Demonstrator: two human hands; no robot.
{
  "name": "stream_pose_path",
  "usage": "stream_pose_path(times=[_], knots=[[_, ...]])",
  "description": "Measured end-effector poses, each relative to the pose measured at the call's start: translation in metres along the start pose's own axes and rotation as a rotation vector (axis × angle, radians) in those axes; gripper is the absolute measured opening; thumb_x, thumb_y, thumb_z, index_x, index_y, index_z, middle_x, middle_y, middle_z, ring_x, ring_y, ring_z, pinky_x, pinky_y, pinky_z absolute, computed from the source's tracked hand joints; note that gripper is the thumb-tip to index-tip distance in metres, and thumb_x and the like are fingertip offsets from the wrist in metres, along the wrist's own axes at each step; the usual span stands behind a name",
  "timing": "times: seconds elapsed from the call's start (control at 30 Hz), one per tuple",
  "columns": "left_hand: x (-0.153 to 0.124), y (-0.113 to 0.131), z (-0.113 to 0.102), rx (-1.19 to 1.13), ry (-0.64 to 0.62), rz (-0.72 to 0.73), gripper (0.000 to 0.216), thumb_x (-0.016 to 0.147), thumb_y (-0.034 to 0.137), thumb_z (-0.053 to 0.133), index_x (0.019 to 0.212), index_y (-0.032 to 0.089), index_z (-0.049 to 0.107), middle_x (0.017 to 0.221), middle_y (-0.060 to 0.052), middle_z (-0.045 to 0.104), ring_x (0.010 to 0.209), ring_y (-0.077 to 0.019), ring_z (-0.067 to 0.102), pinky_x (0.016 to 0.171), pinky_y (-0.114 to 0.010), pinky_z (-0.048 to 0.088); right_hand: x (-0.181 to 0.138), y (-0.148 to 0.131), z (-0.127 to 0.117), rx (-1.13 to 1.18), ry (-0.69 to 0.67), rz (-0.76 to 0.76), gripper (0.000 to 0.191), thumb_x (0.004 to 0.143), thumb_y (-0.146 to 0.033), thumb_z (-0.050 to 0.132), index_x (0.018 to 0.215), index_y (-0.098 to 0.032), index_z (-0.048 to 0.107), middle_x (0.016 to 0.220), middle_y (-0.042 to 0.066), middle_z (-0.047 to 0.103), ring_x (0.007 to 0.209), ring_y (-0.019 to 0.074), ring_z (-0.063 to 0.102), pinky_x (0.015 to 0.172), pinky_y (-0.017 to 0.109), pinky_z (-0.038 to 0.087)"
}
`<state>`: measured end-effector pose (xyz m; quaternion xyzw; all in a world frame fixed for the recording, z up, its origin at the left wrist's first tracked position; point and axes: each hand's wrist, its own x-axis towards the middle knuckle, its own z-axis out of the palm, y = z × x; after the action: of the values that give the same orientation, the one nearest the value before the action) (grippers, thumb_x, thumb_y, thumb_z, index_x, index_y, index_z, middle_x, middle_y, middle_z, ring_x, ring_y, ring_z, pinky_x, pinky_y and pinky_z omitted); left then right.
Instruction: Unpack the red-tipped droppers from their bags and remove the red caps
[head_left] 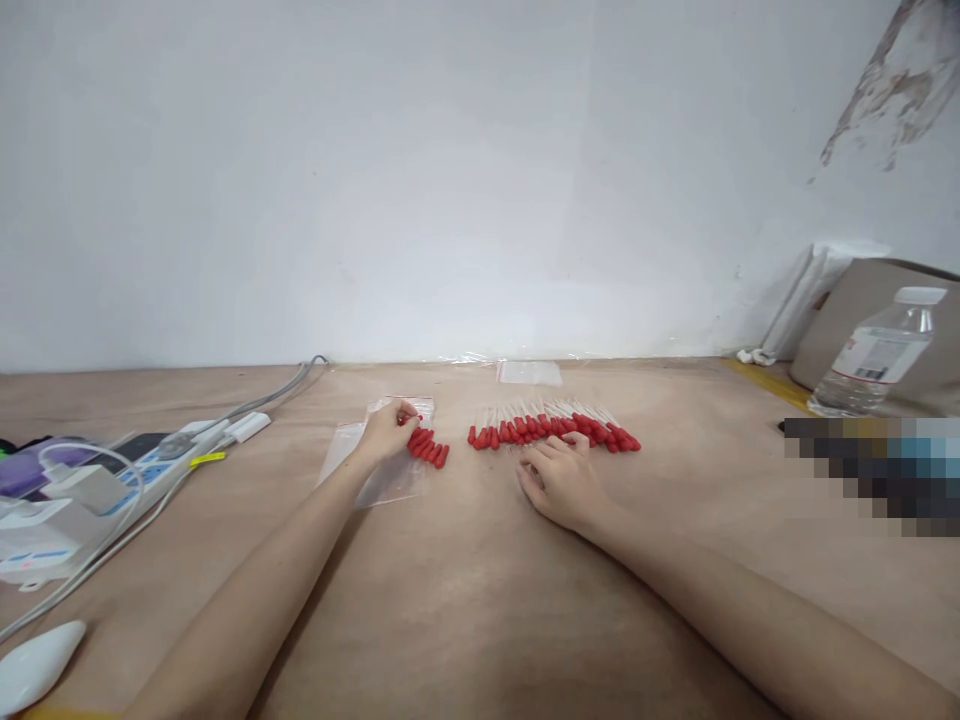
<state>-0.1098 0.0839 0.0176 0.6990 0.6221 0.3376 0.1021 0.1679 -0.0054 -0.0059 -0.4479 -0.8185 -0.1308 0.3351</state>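
My left hand (388, 430) is closed, fingertips pinched at a small red piece mostly hidden by them. It reaches over clear zip bags (390, 487) that lie flat. Beside those fingertips several short red pieces (429, 450) lie in a slanting row on the bags. My right hand (559, 478) rests on the table with loosely bent fingers apart, just in front of a long row of thin pale sticks with red ends (517, 430). Its fingertips are at the near side of the row, and I see nothing held in them.
Another small clear bag (529, 373) lies behind the row, near the wall. On the left are a power strip (154, 480) with plugs and cables, and a white mouse (37, 665). A water bottle (877, 350) and a grey-brown box (832, 305) stand at the right.
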Motion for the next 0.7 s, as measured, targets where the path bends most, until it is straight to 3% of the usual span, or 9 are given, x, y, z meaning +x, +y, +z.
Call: stream_pose_path(times=[0.33, 0.53, 0.7], knots=[[-0.004, -0.002, -0.002, 0.081, -0.079, 0.042, 0.040, 0.078, 0.047, 0.038, 0.069, 0.016, 0.060, 0.070, -0.002, 0.064, 0.069, -0.0178, 0.056, 0.063, -0.026, 0.040, -0.007, -0.003, -0.007, 0.017, -0.063, -0.040, 0.036, 0.071, -0.055, 0.054, 0.078, -0.020, 0.062, 0.077, 0.004, 0.058, 0.079, 0.0186, 0.047, 0.081, 0.040, 0.023], [-0.003, -0.004, -0.008, 0.112, 0.003, 0.082, 0.038, 0.081, 0.042, 0.035, 0.077, 0.016, 0.062, 0.076, -0.003, 0.064, 0.070, -0.0182, 0.055, 0.064, -0.028, 0.040, -0.010, -0.002, -0.002, 0.091, 0.005, 0.011, 0.030, 0.076, -0.047, 0.052, 0.085, -0.020, 0.062, 0.079, 0.004, 0.058, 0.080, 0.0174, 0.046, 0.081, 0.038, 0.022], [-0.017, 0.026, -0.003, 0.150, 0.105, 0.250, 0.021, 0.077, 0.036, 0.046, 0.077, 0.018, 0.058, 0.086, -0.004, 0.061, 0.085, -0.0199, 0.051, 0.079, -0.031, 0.037, -0.010, 0.000, 0.000, 0.098, 0.112, 0.066, 0.023, 0.079, -0.039, 0.051, 0.086, -0.019, 0.062, 0.076, 0.004, 0.056, 0.076, 0.0162, 0.045, 0.080, 0.036, 0.021]])
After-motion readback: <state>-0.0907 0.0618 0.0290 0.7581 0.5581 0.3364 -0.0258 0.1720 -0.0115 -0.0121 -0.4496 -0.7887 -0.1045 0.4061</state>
